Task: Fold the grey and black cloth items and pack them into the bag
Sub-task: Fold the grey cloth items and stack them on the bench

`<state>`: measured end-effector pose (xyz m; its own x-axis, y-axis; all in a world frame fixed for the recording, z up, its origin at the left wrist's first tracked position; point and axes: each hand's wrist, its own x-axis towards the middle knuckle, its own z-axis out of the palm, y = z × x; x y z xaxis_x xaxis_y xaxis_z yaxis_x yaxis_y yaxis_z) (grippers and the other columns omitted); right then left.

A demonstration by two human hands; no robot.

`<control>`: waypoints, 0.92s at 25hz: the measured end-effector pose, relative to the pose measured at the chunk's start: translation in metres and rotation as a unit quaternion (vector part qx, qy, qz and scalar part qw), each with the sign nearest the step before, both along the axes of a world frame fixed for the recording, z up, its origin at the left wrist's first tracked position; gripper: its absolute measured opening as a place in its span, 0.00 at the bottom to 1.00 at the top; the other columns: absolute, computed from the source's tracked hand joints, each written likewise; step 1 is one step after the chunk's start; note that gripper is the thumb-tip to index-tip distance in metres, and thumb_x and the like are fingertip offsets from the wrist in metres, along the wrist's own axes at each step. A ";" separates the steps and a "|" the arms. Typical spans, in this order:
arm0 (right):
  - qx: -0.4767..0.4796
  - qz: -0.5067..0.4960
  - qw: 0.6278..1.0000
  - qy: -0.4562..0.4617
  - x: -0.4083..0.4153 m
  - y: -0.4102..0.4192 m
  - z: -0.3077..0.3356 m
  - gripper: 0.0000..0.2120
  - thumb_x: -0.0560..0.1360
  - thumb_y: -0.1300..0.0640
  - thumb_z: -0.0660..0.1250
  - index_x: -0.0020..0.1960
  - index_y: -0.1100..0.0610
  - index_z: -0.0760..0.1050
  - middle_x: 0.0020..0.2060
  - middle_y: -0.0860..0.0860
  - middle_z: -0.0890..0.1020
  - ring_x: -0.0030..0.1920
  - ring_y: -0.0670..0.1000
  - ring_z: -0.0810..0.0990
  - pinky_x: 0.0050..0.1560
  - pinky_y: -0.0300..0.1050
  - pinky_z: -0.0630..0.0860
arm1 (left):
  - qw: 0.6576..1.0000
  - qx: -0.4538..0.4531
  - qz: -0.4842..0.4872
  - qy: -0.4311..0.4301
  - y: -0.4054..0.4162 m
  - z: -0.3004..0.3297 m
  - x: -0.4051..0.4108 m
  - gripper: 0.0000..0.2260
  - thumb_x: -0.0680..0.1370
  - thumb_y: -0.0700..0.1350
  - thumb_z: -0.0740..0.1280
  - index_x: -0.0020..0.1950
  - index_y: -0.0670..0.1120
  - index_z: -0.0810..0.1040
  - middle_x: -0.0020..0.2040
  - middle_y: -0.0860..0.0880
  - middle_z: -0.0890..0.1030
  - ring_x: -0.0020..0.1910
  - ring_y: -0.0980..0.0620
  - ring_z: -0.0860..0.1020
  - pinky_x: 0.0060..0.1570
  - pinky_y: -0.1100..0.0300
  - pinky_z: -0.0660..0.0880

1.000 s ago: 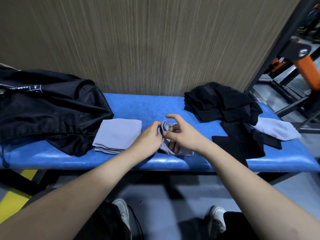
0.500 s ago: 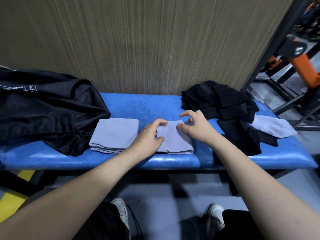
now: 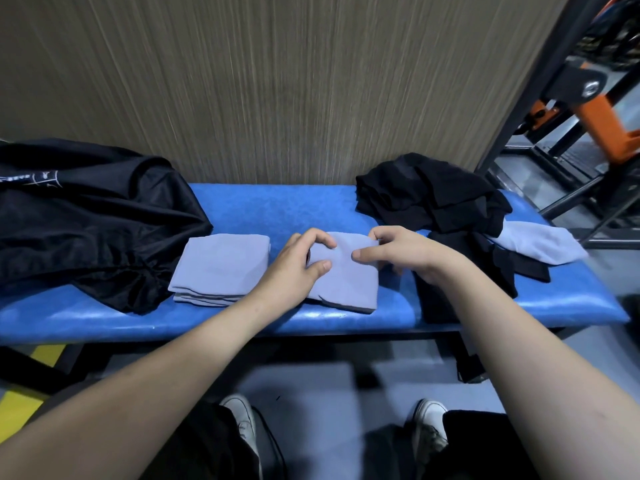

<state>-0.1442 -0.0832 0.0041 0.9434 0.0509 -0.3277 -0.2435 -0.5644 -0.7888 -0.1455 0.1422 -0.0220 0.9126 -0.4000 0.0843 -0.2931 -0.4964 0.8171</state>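
I take the folded grey stack point(image 3: 221, 266) as my landmark on the blue surface point(image 3: 284, 211). Just right of it lies the grey cloth point(image 3: 346, 282) I'm working, folded to about the stack's size, which I judge is so it can go on top. My left hand point(image 3: 294, 265) pinches the cloth's left edge between thumb and curled fingers; my right hand point(image 3: 401, 252) pinches the far right corner the same way. The hands sit a little apart, one at each side, so I can square the fold and keep the layers from slipping.

Left of the stack and touching it slumps the black bag point(image 3: 86, 220), near enough for packing; I can't make out its mouth. Well right of the stack, past my right hand, is the heap of black cloths point(image 3: 440, 199) with one unfolded pale grey piece point(image 3: 543, 244) at its far side, kept apart from the finished work.
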 end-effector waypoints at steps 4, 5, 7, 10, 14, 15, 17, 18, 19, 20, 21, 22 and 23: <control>0.006 0.011 1.000 0.013 -0.004 -0.007 0.005 0.17 0.66 0.47 0.78 0.38 0.54 0.71 0.34 0.52 0.82 0.36 0.50 0.81 0.34 0.45 0.68 | 1.000 -0.006 0.013 0.019 0.000 0.004 0.002 0.08 0.81 0.45 0.65 0.57 0.57 0.71 0.58 0.55 0.74 0.53 0.57 0.73 0.47 0.69 0.66; 0.029 -0.003 1.000 0.009 -0.005 -0.007 0.005 0.16 0.69 0.51 0.77 0.38 0.54 0.71 0.34 0.54 0.83 0.36 0.52 0.82 0.34 0.46 0.72 | 1.000 -0.005 0.015 0.021 -0.001 0.005 0.002 0.08 0.81 0.46 0.65 0.57 0.57 0.71 0.54 0.55 0.74 0.49 0.59 0.73 0.43 0.68 0.65; 0.104 -0.031 0.994 -0.016 -0.008 -0.004 0.003 0.13 0.72 0.58 0.75 0.43 0.56 0.70 0.35 0.57 0.83 0.36 0.56 0.82 0.35 0.49 0.78 | 1.000 -0.012 0.024 0.012 -0.002 0.006 0.002 0.08 0.80 0.46 0.66 0.57 0.56 0.71 0.41 0.55 0.70 0.36 0.60 0.69 0.36 0.66 0.63; 0.204 -0.036 0.976 -0.074 -0.009 0.000 0.003 0.13 0.77 0.64 0.69 0.58 0.54 0.71 0.39 0.57 0.81 0.39 0.55 0.79 0.36 0.49 0.76 | 0.996 -0.080 0.024 0.012 0.000 0.004 0.007 0.09 0.79 0.43 0.67 0.57 0.55 0.73 0.43 0.45 0.72 0.35 0.58 0.66 0.39 0.65 0.66; 0.266 -0.028 0.956 -0.122 -0.007 0.005 0.002 0.08 0.80 0.64 0.64 0.55 0.53 0.75 0.43 0.59 0.75 0.41 0.55 0.73 0.36 0.46 0.70 | 0.989 -0.142 0.032 0.031 0.007 0.008 0.013 0.08 0.80 0.42 0.67 0.55 0.55 0.77 0.37 0.53 0.67 0.35 0.55 0.63 0.36 0.63 0.64; 0.270 -0.018 0.956 -0.115 -0.007 0.006 0.001 0.06 0.79 0.64 0.66 0.52 0.54 0.77 0.44 0.59 0.74 0.43 0.56 0.72 0.37 0.47 0.70 | 0.988 -0.143 0.040 0.032 0.008 0.008 0.014 0.08 0.80 0.43 0.66 0.55 0.54 0.78 0.33 0.57 0.65 0.33 0.56 0.62 0.34 0.64 0.63; 0.263 0.011 0.962 -0.077 -0.008 0.006 -0.001 0.08 0.75 0.63 0.71 0.52 0.56 0.78 0.47 0.59 0.75 0.44 0.57 0.73 0.41 0.50 0.72 | 0.987 -0.144 0.054 0.041 0.010 0.010 0.015 0.08 0.80 0.44 0.67 0.56 0.55 0.79 0.31 0.60 0.67 0.32 0.57 0.62 0.33 0.67 0.63; 0.247 0.022 0.967 -0.057 -0.009 0.006 -0.003 0.12 0.73 0.65 0.73 0.55 0.57 0.77 0.49 0.60 0.76 0.44 0.57 0.76 0.42 0.52 0.73 | 0.987 -0.145 0.052 0.047 0.011 0.010 0.016 0.08 0.79 0.45 0.68 0.57 0.55 0.78 0.34 0.60 0.69 0.34 0.57 0.64 0.35 0.66 0.64; 0.230 0.028 0.972 -0.043 -0.010 0.005 -0.004 0.17 0.72 0.68 0.73 0.58 0.58 0.76 0.52 0.60 0.76 0.43 0.57 0.78 0.43 0.53 0.76 | 0.987 -0.147 0.044 0.050 0.013 0.011 0.017 0.10 0.78 0.45 0.69 0.58 0.56 0.78 0.39 0.57 0.71 0.36 0.57 0.65 0.37 0.64 0.65; 0.221 0.030 0.974 -0.036 -0.010 0.006 -0.004 0.20 0.72 0.71 0.71 0.61 0.59 0.74 0.54 0.59 0.75 0.41 0.55 0.80 0.43 0.53 0.78 | 0.987 -0.147 0.036 0.052 0.014 0.013 0.018 0.11 0.78 0.45 0.70 0.59 0.56 0.77 0.42 0.54 0.72 0.36 0.57 0.66 0.39 0.63 0.66; 0.222 0.029 0.974 -0.035 -0.010 0.006 -0.003 0.22 0.72 0.74 0.70 0.62 0.59 0.73 0.55 0.59 0.75 0.39 0.55 0.80 0.42 0.53 0.79 | 0.987 -0.148 0.026 0.053 0.016 0.016 0.018 0.12 0.77 0.44 0.71 0.59 0.55 0.77 0.42 0.54 0.72 0.36 0.58 0.67 0.39 0.64 0.67; 0.229 0.028 0.972 -0.039 -0.010 0.007 -0.002 0.23 0.72 0.75 0.68 0.63 0.59 0.72 0.55 0.58 0.74 0.38 0.56 0.80 0.41 0.52 0.80 | 0.988 -0.145 0.020 0.053 0.018 0.018 0.019 0.13 0.78 0.42 0.70 0.60 0.54 0.76 0.40 0.57 0.72 0.34 0.60 0.68 0.39 0.65 0.67; 0.234 0.025 0.971 -0.048 -0.009 0.009 -0.001 0.23 0.72 0.76 0.67 0.63 0.59 0.72 0.54 0.58 0.74 0.39 0.56 0.79 0.41 0.52 0.80 | 0.989 -0.136 0.018 0.056 0.021 0.019 0.021 0.13 0.79 0.41 0.68 0.61 0.53 0.76 0.36 0.61 0.71 0.32 0.62 0.67 0.38 0.66 0.66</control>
<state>-0.1534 -0.0746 0.0034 0.9609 0.2203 -0.1680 -0.1375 -0.1475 -0.9795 -0.1246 0.1634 -0.0027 0.9355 -0.3433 0.0829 -0.1800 -0.2614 0.9483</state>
